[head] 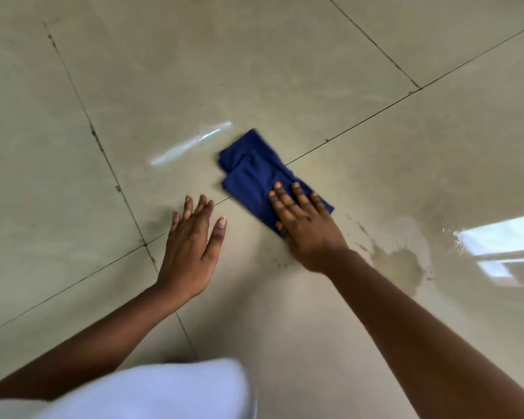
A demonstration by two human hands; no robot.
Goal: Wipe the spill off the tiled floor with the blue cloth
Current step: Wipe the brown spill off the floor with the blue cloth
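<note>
Nearest, a fold of white fabric [152, 388] from the person's clothing fills the bottom edge, and both bare forearms reach out over it toward the tiled floor [254, 71]. To the right, just beside the right forearm, a tan puddle of the spill [398, 267] lies on the tile, with small splashes and dark specks trailing from it toward the wrist; beyond it a bright window reflection glares off the wet surface at the right edge.

Further out, the left hand [191, 246] lies flat on the floor, fingers straight and slightly spread, holding nothing; its fingertips reach a dark grout line [360, 119] that runs diagonally across the view. The right hand [303, 228] presses down with straight fingers on the near end of the blue cloth [254, 167], palm over its edge, not curled round it. The cloth is folded into a rough strip, lies across that same grout line and is well apart from the puddle. Just left of its far end a pale streak of glare marks a wet patch.

Past the cloth the glossy beige tiles stretch away open on all sides, crossed by more grout lines, some chipped and dirty. No writing or labels can be read anywhere.
</note>
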